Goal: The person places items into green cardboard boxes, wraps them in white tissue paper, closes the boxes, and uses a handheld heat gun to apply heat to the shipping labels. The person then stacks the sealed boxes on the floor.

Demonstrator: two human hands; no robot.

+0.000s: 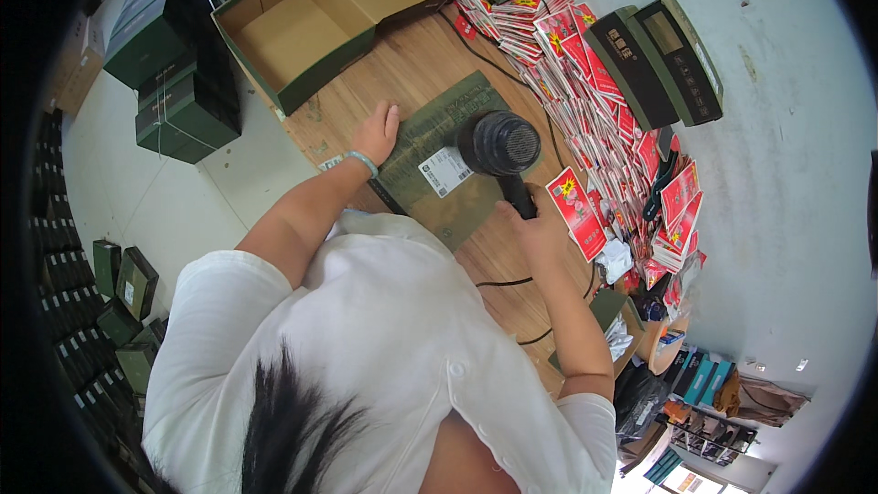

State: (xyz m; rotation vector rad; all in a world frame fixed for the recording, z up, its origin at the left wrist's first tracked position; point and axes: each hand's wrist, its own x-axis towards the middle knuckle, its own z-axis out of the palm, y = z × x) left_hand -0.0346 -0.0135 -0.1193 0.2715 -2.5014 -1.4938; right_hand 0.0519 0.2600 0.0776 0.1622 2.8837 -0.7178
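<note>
Right hand (541, 230) has its fingers wrapped tight around the handle of a black hair dryer (502, 148), aimed down at a flat dark green box (437, 157) lying mid-table. Left hand (376, 134) lies flat on the box's left edge, fingers together. Red packets (594, 101) heaped just right, open cardboard box (315, 14) behind, the dryer's cord (512, 282) trailing across the wooden table (412, 59).

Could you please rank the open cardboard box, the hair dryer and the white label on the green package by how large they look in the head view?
1. Open cardboard box
2. Hair dryer
3. White label on the green package

The fisheye lens may distort sizes.
</note>
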